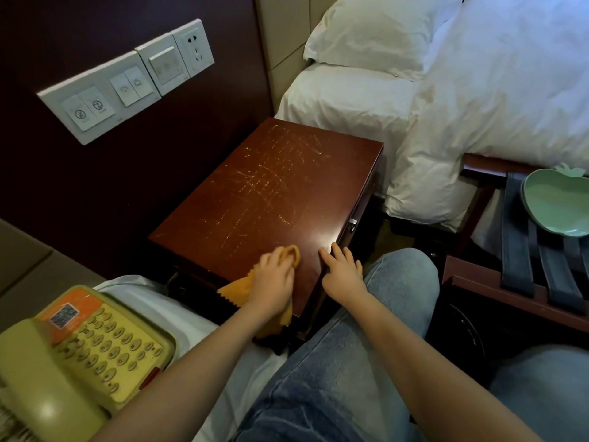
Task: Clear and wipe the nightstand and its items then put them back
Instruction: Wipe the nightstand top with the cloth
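left hand [275, 279], grip clamped on orange fabric cloth [236, 291], wipes the scratched red-brown wooden nightstand [271, 186] near edge. right hand [344, 272], grip apart, braces there. best to overlap strokes outward.

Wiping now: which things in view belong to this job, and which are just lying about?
Job: nightstand; orange cloth, held by left hand; right hand resting on nightstand edge; telephone; green dish.
Lying about: pillow; switch panel; luggage rack.

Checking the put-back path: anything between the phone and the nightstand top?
No object. Only the left hand, gripping the orange cloth, and the right hand rest at the near edge of the nightstand; its top is otherwise bare. The phone sits on white bedding at left.
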